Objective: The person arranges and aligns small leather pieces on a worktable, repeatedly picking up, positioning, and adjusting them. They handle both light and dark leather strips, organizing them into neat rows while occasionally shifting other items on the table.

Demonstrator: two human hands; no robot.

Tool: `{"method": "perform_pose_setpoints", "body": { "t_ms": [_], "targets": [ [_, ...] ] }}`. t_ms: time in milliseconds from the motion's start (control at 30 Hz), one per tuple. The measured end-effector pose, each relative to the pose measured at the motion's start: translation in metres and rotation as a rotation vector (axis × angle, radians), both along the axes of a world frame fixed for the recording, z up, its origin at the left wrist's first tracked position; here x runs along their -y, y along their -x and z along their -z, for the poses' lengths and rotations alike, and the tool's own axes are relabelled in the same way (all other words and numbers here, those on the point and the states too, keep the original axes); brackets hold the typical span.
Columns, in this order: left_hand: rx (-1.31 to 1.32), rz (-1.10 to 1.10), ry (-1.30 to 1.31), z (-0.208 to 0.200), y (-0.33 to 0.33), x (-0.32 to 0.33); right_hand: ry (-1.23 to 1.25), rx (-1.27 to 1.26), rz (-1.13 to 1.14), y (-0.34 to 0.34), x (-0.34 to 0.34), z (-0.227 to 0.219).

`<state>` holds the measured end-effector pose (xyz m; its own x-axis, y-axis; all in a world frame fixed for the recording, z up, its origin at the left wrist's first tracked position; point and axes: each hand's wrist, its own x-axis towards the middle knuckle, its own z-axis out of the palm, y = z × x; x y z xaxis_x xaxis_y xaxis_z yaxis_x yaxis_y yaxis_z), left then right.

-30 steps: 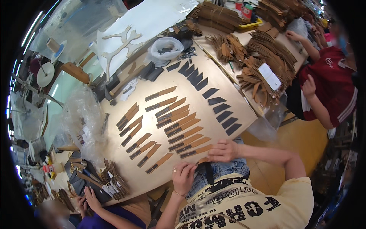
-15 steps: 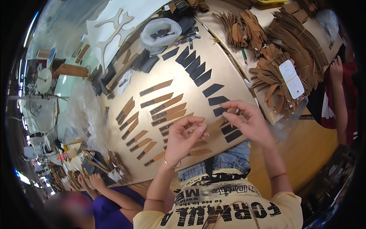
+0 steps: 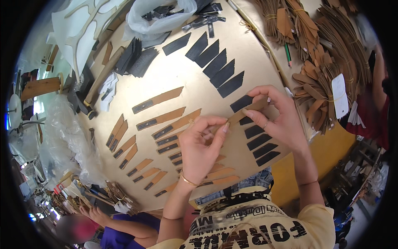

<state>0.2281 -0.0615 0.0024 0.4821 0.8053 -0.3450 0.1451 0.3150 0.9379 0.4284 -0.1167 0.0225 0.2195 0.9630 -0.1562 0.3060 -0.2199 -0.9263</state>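
Two hands meet over a tan board [image 3: 174,79] laid as a work surface, and between them they pinch one narrow brown leather strip [image 3: 245,113] with a black patch at one end, lifted just above the board. Furthest left, a crumpled clear plastic sheet [image 3: 68,141] hangs off the board's edge; what it covers cannot be made out. On the board, rows of matching brown strips with black patches [image 3: 159,118] lie side by side without overlapping, probably so each stays separate and easy to pick. The left hand [image 3: 201,145] grips the near end of the lifted strip between thumb and fingertips, wrist bangle showing. The right hand [image 3: 275,118] pinches the far end, thumb on top, a ring on one finger; holding both ends keeps the limp piece taut. Under that hand lie black pointed leather pieces [image 3: 259,143] in a column, with a larger black row [image 3: 215,62] fanned above. At top centre a white plastic bag [image 3: 159,16] sits open, holding dark offcuts. To the right, banded bundles of brown leather shapes [image 3: 319,83] are stacked, one with a white tag.
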Motion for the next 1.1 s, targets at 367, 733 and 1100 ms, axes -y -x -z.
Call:
{"method": "perform_pose_setpoints", "body": {
  "t_ms": [367,733,1100],
  "targets": [
    [-0.293,0.042,-0.383,0.004,-0.023,-0.006,0.067,0.163,0.089,0.000,-0.004,0.011],
    [-0.322,0.057,-0.400,0.005,-0.022,-0.004,0.109,0.107,0.095,-0.002,-0.004,0.016],
    [-0.364,0.076,-0.490,0.005,-0.025,-0.001,0.078,0.102,0.118,0.001,-0.004,0.018]
  ]
}}
